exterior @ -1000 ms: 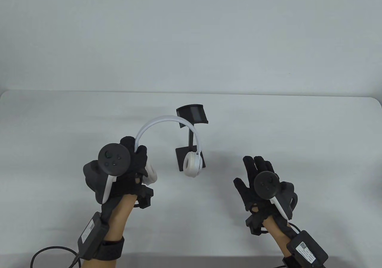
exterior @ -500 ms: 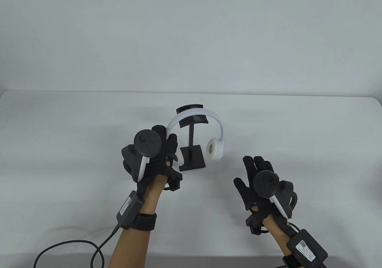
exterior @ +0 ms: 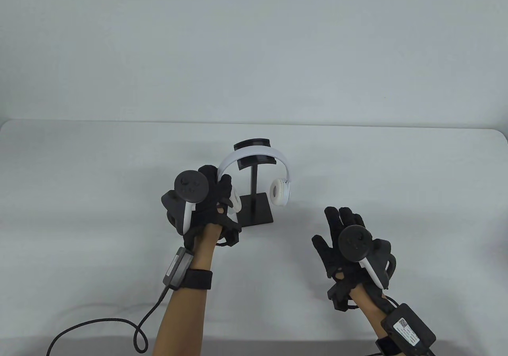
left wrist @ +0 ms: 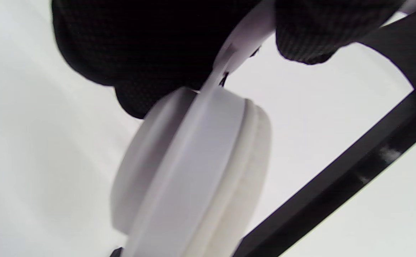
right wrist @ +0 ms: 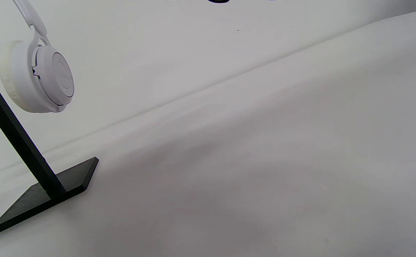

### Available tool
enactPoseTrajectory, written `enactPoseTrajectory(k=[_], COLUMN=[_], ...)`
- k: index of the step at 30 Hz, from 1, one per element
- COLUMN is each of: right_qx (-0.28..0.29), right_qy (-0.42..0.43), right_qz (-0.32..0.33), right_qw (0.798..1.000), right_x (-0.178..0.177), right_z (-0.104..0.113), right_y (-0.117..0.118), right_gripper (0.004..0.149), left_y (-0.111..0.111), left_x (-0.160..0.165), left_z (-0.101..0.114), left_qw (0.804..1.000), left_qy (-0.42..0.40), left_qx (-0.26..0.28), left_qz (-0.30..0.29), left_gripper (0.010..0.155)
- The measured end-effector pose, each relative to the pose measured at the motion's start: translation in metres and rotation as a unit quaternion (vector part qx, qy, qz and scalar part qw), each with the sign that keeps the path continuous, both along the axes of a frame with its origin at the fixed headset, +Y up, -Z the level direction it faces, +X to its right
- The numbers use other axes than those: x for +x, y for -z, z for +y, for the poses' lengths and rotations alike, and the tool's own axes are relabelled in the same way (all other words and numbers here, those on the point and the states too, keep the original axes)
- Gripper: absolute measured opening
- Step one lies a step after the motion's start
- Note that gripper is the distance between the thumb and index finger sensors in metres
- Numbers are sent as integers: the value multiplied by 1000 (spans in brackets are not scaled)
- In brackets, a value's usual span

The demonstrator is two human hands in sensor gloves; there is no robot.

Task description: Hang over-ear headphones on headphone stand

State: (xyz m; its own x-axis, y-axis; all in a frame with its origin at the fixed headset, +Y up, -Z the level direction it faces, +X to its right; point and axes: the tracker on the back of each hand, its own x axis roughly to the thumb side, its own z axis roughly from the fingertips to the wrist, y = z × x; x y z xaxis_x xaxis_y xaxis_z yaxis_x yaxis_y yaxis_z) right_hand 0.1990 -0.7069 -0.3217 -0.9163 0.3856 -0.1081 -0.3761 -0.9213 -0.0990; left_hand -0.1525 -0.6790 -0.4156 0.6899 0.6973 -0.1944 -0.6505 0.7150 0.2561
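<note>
the left hand (exterior: 206,201) pinches the white headphones (exterior: 254,159) by the band just above one ear cup, fingers (left wrist: 308,32) pressed on either side of it. the band arches over the top rest of the black stand (exterior: 254,181) at mid-table, the other ear cup hanging free beside the post. the right hand (exterior: 349,249) hovers near, well apart from both, fingers spread and holding nothing.

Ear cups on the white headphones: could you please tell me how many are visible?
2. One ear cup sits partly hidden beside the left hand, left of the stand post; the other ear cup hangs free to the post's right.
</note>
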Motion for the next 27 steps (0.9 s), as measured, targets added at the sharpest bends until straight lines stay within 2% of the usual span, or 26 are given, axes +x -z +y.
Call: enactPoseTrajectory(k=[14,27], right_qx=[-3,-6], right_qy=[3,6], right_qz=[-7,-9], right_qw=[1000,1000], right_x=[4,5], right_z=[0,0], right_y=[1,1], right_gripper=[76,77], left_y=[4,4], left_x=[2,3], left_z=[-8,-11], left_qw=[999,999], left_qy=[-33,-26], left_qx=[-20,-29], left_qz=[-6,-9], left_gripper=[60,62])
